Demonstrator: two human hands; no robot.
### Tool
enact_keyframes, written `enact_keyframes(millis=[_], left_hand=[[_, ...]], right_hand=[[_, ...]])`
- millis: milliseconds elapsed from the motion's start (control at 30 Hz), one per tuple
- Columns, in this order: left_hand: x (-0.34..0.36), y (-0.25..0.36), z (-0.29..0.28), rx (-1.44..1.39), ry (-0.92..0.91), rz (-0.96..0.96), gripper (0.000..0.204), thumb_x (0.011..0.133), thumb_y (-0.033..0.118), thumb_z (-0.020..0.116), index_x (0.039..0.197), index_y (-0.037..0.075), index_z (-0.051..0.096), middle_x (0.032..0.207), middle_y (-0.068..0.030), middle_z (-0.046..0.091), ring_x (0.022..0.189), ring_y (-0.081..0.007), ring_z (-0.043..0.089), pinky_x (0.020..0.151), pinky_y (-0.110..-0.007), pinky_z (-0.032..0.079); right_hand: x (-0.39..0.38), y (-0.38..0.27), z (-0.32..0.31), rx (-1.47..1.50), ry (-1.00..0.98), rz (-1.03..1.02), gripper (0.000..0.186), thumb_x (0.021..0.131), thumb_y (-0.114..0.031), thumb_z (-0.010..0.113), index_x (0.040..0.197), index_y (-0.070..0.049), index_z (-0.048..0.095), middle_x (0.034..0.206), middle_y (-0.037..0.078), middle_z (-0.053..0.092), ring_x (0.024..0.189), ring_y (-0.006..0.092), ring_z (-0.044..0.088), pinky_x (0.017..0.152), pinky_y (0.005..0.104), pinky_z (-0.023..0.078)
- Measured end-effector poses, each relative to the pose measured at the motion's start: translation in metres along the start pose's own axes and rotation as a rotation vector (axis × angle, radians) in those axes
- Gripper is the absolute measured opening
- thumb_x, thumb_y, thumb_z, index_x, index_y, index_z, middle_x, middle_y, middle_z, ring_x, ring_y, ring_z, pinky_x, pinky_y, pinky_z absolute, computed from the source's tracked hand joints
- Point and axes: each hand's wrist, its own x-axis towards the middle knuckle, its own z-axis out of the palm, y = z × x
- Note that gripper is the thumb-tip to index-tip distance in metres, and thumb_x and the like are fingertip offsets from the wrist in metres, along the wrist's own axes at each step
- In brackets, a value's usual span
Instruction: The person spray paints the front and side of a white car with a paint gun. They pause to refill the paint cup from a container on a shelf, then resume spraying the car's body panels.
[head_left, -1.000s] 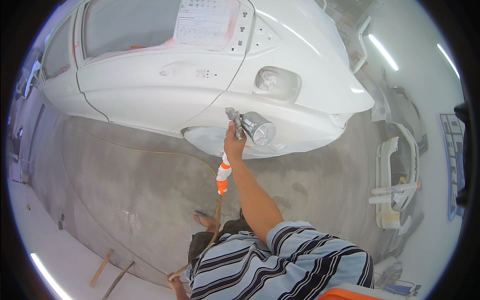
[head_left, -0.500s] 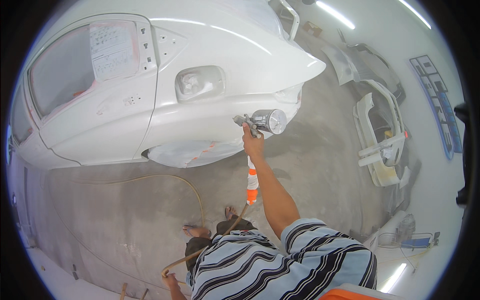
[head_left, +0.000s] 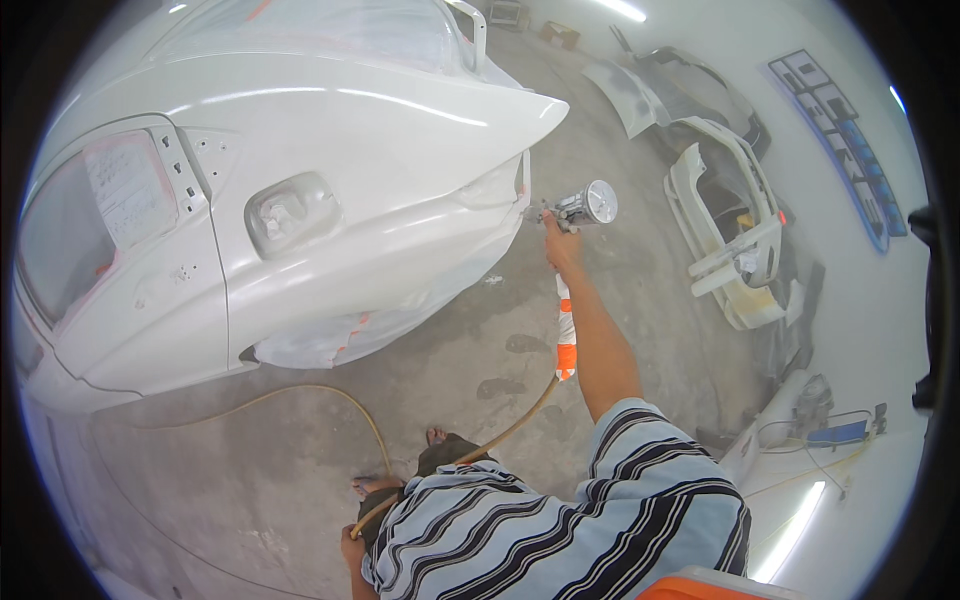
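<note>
My right hand (head_left: 562, 246) is closed around the grip of a spray gun (head_left: 573, 209) with a round silvery cup. The gun is held level with the rear corner of a white car body (head_left: 390, 135), its nozzle toward the car; whether it sprays I cannot tell. Beneath the grip hangs a sleeve wrapped in white and orange (head_left: 567, 325), with a tan air hose (head_left: 520, 422) coming out of it. The hose crosses in front of my body. At my left side, my left hand (head_left: 352, 546) is closed on it, partly hidden by my shirt.
Thin sheeting (head_left: 300, 345) with orange tape covers the wheel area. More hose (head_left: 330, 388) lies looped on the concrete floor (head_left: 250, 470) by my feet. On the right stand loose bumpers (head_left: 690, 200), with a sign panel (head_left: 835, 145) on the wall.
My right hand has carried the spray gun rightward, past the car's rear corner. The car sits further left in view, and my left hand with the hose is closer to my body.
</note>
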Motion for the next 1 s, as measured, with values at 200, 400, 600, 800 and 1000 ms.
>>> enact_keyframes(millis=[200,400,600,800,1000], left_hand=[[-0.006,0.033,-0.014,0.010,-0.104,-0.019,0.030,0.086,0.001,0.058,0.113,0.008,0.068,0.099,-0.0221,0.072,0.094,-0.0413,0.069,0.082,-0.046,0.053],[-0.011,0.000,-0.038,-0.312,-0.021,-0.262,0.029,0.090,0.000,0.051,0.117,0.006,0.060,0.082,-0.0158,0.068,0.077,-0.0276,0.071,0.068,-0.041,0.057],[-0.015,-0.054,-0.098,-0.579,0.146,-0.554,0.033,0.090,0.003,0.046,0.120,0.009,0.058,0.079,-0.0099,0.066,0.068,-0.0204,0.066,0.057,-0.032,0.052],[-0.034,-0.106,-0.139,-0.609,0.133,-0.696,0.043,0.091,0.014,0.046,0.134,0.019,0.052,0.093,-0.0072,0.067,0.082,-0.0205,0.065,0.069,-0.050,0.046],[-0.069,-0.145,-0.149,-0.774,0.174,-0.873,0.041,0.090,0.014,0.045,0.130,0.022,0.051,0.088,-0.0021,0.067,0.083,-0.0182,0.065,0.065,-0.050,0.046]], right_hand=[[0.054,0.035,-0.016,-0.320,0.357,-0.360,0.064,0.090,-0.065,0.066,0.086,-0.002,0.066,0.067,0.007,0.059,0.047,0.0196,0.057,0.044,0.0358,0.046],[-0.065,-0.008,0.028,0.030,-0.063,0.185,0.058,0.093,-0.059,0.066,0.087,-0.001,0.067,0.072,0.007,0.062,0.059,0.0188,0.060,0.054,0.0363,0.047],[-0.191,-0.060,0.106,0.245,-0.237,0.197,0.045,0.096,-0.052,0.067,0.093,-0.007,0.064,0.064,-0.002,0.052,0.048,0.0086,0.046,0.042,0.0288,0.037],[-0.301,-0.087,0.196,0.262,-0.317,0.107,0.042,0.097,-0.048,0.067,0.095,-0.006,0.065,0.063,-0.003,0.051,0.047,0.0074,0.044,0.041,0.0274,0.035],[-0.398,-0.128,0.281,0.317,-0.378,0.031,0.046,0.100,-0.039,0.064,0.112,0.006,0.070,0.090,0.014,0.071,0.085,0.0225,0.064,0.081,0.0376,0.050]])
